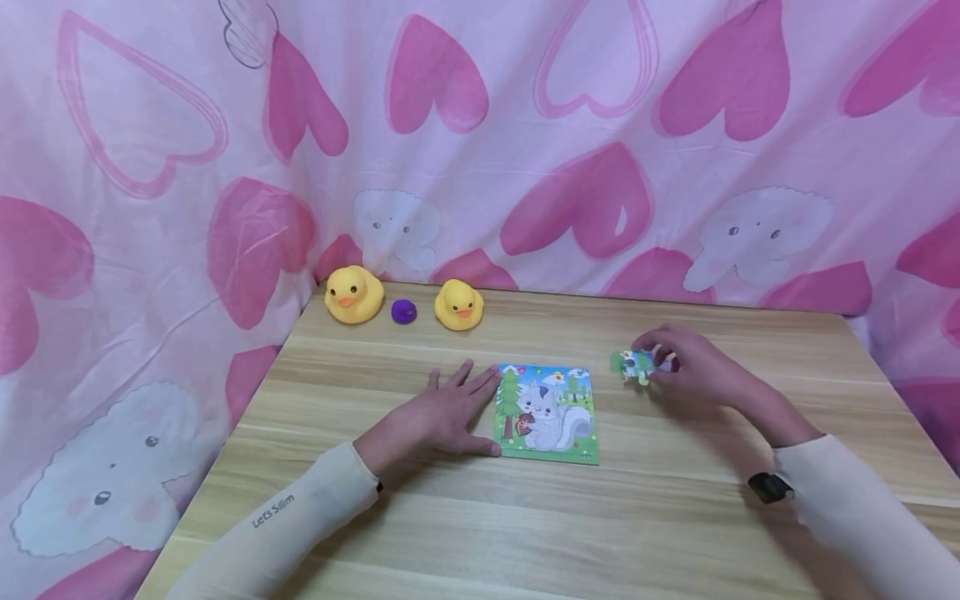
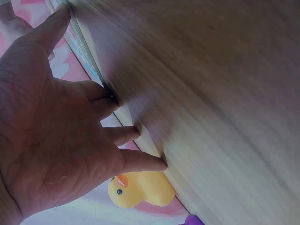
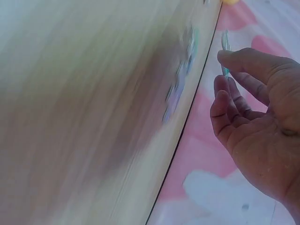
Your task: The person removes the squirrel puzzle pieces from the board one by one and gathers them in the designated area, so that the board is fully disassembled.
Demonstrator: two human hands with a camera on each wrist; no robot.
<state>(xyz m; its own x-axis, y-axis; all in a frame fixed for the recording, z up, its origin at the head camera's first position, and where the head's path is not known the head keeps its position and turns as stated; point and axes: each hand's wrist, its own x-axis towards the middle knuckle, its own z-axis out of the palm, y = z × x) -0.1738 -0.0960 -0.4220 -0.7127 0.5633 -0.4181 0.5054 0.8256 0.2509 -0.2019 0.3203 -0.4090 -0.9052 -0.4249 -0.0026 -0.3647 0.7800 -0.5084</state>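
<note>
- Pale sleeves (image 1: 315, 500), nearest me.
- Left hand (image 1: 442, 412), fingers spread, touches a squarish squirrel puzzle (image 1: 547, 414), its top towards the far curtain (image 1: 577, 208).
- Right hand (image 1: 697, 367), right of it, pinches a puzzle piece (image 3: 226, 40); long axis unclear.

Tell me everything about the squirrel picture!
The squirrel picture is a thin, squarish board, perhaps cardboard. On it, a pale grey squirrel with a bushy tail holds a brown nut among green trees, under blue sky. It lies flat, face up, on the wood-grained table. The left hand is at its left edge, thumb touching near the lower corner.
</note>
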